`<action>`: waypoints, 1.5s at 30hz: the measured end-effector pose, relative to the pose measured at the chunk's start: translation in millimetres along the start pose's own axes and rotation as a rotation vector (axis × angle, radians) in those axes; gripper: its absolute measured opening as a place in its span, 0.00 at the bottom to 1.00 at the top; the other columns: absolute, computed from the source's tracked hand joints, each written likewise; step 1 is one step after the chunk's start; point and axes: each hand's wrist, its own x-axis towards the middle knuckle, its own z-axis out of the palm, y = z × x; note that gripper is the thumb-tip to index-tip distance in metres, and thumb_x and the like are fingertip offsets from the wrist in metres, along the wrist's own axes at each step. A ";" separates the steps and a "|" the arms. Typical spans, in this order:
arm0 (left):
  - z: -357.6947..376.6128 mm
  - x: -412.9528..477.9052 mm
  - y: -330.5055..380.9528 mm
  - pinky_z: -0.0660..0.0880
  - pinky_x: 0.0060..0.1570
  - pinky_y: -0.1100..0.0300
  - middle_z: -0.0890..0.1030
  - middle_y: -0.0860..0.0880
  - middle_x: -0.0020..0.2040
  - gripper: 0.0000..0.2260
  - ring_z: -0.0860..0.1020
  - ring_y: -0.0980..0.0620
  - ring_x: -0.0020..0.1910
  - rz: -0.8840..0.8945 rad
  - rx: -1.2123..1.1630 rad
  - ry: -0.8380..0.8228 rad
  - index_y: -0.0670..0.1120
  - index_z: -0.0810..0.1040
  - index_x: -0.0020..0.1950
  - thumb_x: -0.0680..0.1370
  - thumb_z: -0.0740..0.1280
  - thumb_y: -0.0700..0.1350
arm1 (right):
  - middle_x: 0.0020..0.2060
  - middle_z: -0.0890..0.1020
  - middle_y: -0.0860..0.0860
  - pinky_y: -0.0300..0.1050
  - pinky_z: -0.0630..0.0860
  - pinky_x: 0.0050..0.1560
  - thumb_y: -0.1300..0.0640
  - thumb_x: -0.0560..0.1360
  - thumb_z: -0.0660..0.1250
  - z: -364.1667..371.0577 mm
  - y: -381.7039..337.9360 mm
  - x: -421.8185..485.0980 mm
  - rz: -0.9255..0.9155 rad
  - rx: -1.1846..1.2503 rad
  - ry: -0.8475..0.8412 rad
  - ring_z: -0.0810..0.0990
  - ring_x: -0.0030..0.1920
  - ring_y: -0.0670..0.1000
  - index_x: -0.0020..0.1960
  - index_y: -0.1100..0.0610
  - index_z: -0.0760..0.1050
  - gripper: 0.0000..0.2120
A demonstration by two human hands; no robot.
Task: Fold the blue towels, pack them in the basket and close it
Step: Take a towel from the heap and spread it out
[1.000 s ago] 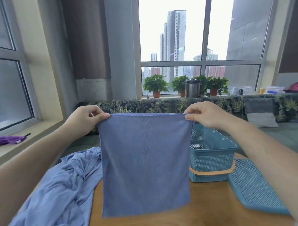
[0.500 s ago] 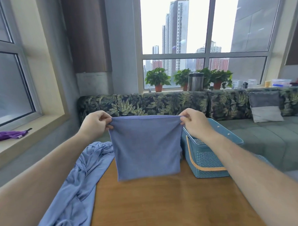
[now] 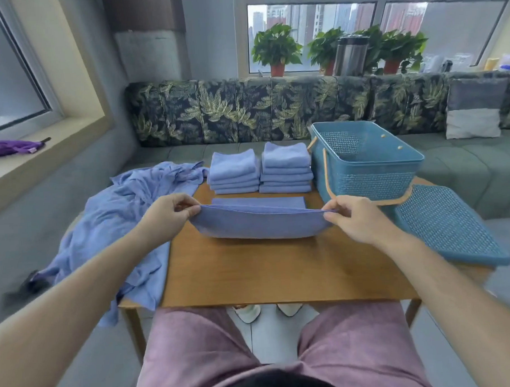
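both arms reach forward, the left hand [image 3: 165,216] and right hand [image 3: 352,218] level and apart, each with thumb and fingers pinched together.

Towels [image 3: 261,225] blue; basket [image 3: 364,171] teal, tan handle [image 3: 329,190]; sofa [image 3: 244,109] leaf-patterned.
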 end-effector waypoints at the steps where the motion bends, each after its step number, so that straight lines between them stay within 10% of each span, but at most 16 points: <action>1: 6.9 -7.6 -8.2 0.73 0.42 0.62 0.83 0.55 0.35 0.07 0.79 0.59 0.36 -0.020 -0.002 -0.034 0.53 0.82 0.42 0.79 0.71 0.43 | 0.36 0.83 0.46 0.38 0.73 0.41 0.64 0.76 0.71 4.7 6.5 -10.8 0.022 0.038 -0.059 0.79 0.33 0.41 0.43 0.49 0.81 0.10; 10: 40.8 0.2 -39.4 0.79 0.44 0.48 0.84 0.47 0.39 0.04 0.80 0.46 0.37 -0.101 -0.052 -0.085 0.52 0.84 0.44 0.79 0.71 0.47 | 0.38 0.85 0.50 0.46 0.75 0.42 0.59 0.77 0.71 22.9 35.4 -2.8 0.087 0.059 -0.059 0.81 0.35 0.48 0.46 0.50 0.82 0.05; 21: 84.0 88.7 -60.2 0.68 0.36 0.65 0.80 0.55 0.41 0.05 0.76 0.59 0.40 -0.198 0.012 0.009 0.47 0.81 0.49 0.81 0.66 0.45 | 0.38 0.79 0.44 0.44 0.71 0.40 0.56 0.79 0.65 76.5 56.4 99.7 0.176 -0.151 0.040 0.78 0.41 0.48 0.48 0.52 0.80 0.05; 30: 119.9 122.2 -86.4 0.69 0.38 0.58 0.78 0.47 0.47 0.08 0.77 0.47 0.46 -0.225 0.191 0.000 0.44 0.78 0.51 0.80 0.67 0.48 | 0.50 0.78 0.52 0.49 0.73 0.47 0.55 0.82 0.63 109.8 84.5 119.8 0.269 -0.323 0.028 0.78 0.50 0.56 0.51 0.54 0.78 0.06; 35: 139.5 97.3 -51.4 0.70 0.56 0.46 0.74 0.44 0.62 0.13 0.74 0.41 0.60 -0.039 0.489 0.167 0.43 0.77 0.60 0.81 0.65 0.50 | 0.62 0.77 0.55 0.55 0.69 0.60 0.58 0.81 0.61 122.5 53.2 105.6 0.094 -0.551 0.179 0.74 0.63 0.60 0.67 0.57 0.75 0.15; 40: 196.5 65.8 -11.7 0.56 0.75 0.43 0.60 0.49 0.81 0.22 0.55 0.45 0.80 0.100 0.388 -0.225 0.48 0.61 0.80 0.85 0.53 0.49 | 0.81 0.58 0.50 0.52 0.50 0.79 0.53 0.85 0.51 180.4 0.3 93.7 0.041 -0.359 -0.162 0.51 0.81 0.53 0.80 0.51 0.60 0.24; 45: 197.2 62.1 -35.2 0.43 0.79 0.48 0.50 0.54 0.82 0.26 0.46 0.50 0.81 0.018 0.499 -0.218 0.56 0.54 0.82 0.84 0.48 0.59 | 0.82 0.47 0.45 0.50 0.38 0.80 0.45 0.85 0.43 189.0 16.3 92.7 0.152 -0.444 -0.267 0.41 0.81 0.48 0.83 0.47 0.49 0.26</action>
